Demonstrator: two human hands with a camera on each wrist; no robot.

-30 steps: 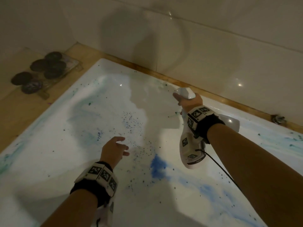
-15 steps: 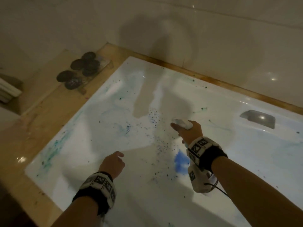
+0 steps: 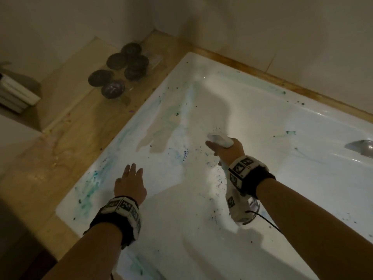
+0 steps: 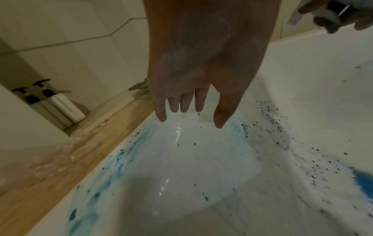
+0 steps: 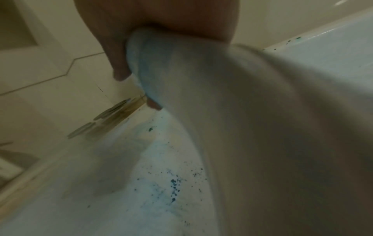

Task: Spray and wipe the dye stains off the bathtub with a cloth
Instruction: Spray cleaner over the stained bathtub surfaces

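The risk was probably a missed spray: the spray bottle [image 3: 220,140] pointed toward 11 o'clock, while the dye stains [image 3: 90,184] lay along the bathtub [image 3: 262,110] rim at 9 o'clock. No cloth was visible. The right hand [image 3: 228,151] grasped the bottle above the tub centre; the left hand [image 3: 130,185] hovered released, fingers straight, touching nothing.

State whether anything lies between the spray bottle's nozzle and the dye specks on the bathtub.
Nothing visible does. The right hand grips the spray bottle above the bathtub, with only open air down to the dye specks. The left hand hovers aside.
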